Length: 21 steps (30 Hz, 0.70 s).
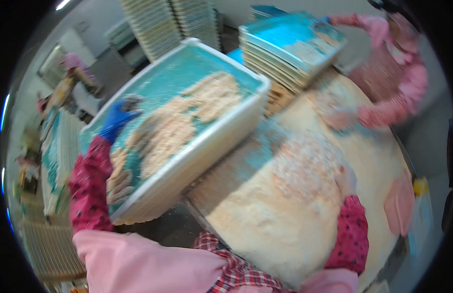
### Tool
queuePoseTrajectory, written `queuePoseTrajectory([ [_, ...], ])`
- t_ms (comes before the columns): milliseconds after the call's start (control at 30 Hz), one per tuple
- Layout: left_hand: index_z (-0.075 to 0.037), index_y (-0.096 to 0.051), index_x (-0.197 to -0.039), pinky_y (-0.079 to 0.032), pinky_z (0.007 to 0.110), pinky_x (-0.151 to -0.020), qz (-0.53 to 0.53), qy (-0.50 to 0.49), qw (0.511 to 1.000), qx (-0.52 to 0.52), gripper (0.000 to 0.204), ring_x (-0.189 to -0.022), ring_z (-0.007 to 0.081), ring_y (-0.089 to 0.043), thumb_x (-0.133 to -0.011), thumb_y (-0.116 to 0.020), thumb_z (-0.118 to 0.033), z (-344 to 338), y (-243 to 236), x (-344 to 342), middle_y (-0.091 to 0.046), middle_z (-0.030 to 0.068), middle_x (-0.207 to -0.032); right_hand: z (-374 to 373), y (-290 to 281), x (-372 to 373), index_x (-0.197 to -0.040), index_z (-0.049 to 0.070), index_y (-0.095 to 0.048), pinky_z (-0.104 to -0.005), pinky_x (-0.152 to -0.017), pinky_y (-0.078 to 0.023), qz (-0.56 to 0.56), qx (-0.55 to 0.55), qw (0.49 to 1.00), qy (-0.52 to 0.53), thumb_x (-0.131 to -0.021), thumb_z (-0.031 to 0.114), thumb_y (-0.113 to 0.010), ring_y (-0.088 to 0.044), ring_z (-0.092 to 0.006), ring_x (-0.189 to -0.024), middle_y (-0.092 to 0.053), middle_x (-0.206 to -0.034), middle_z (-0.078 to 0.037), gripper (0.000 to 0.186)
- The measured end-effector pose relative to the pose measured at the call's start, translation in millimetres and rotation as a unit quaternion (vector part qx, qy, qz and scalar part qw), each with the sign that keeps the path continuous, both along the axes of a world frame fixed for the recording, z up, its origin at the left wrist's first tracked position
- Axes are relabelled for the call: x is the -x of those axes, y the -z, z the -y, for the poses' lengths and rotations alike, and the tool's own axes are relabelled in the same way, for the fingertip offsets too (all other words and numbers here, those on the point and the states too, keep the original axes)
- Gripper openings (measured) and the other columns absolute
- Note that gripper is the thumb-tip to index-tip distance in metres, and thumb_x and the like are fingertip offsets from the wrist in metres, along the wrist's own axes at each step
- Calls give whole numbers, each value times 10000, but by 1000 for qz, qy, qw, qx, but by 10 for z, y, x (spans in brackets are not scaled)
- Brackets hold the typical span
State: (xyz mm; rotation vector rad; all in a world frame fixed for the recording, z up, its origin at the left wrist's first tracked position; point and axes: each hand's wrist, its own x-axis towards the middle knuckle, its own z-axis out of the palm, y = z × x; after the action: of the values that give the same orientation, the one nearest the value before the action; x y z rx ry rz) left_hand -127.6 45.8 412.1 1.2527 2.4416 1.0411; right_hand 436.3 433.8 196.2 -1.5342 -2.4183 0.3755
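My left hand (117, 119), in a blue glove, is over the left part of a white tray (212, 139) lined with a teal sheet (153, 90). Its fingers look spread, with pale grey crumbs on the tips. Close by, rows of pale crumb-coated food pieces (173, 129) cover much of the sheet. My right hand (347, 181) wears a glove coated in pale crumbs and touches the right edge of a heap of pinkish-white pieces (307, 166). Motion blur smears its fingers. Under the heap, a thick layer of cream-coloured crumbs (265, 229) covers the worktable.
Across the table, a co-worker in pink (387, 73) has one hand (341, 117) in the crumbs and another at a stack of trays (290, 53). A pink rounded object (400, 205) lies at the right edge. Tall tray stacks (151, 24) stand behind; other people work at left.
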Motion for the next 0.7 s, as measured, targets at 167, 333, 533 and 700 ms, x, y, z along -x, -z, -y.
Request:
queuePoseTrajectory([
  [167,-31,-651,-938,-486,268,-729,14,126,990,-56,240,-811,140,-584,-708,-718,-21,165,-165,-939,-637,64,-876,9,-32,-297,-876,27,-582,-332,-664,-465,-195,60,978,36,-706,98,-657,-602,-241,-742,-617,-766,-118,199],
  [333,-30,-677,-911,-489,268,-735,115,286,951,-29,187,-824,181,-633,-733,-656,22,-66,-10,-2048,-668,113,-929,752,-662,-274,-961,58,-597,-229,-699,-442,-345,155,926,15,-717,19,-618,-541,-84,-748,-604,-842,-34,249],
  [533,-37,-469,-1265,-421,332,-917,120,368,922,25,561,-1096,288,-531,-746,-677,-82,-219,1426,-2679,-517,140,-1249,2084,-623,-573,-1229,69,-505,-380,-935,-395,-60,232,948,-209,-671,189,-722,-513,-295,-1099,-541,-1188,-166,611],
  [700,-77,-456,-1279,-400,388,-930,-45,508,860,-20,659,-1113,312,-491,-680,-707,-191,-708,2207,-3643,-504,148,-1238,2604,-194,-193,-1196,40,-500,-386,-926,-402,12,45,988,-148,-670,213,-731,-524,-302,-1070,-554,-1148,-160,600],
])
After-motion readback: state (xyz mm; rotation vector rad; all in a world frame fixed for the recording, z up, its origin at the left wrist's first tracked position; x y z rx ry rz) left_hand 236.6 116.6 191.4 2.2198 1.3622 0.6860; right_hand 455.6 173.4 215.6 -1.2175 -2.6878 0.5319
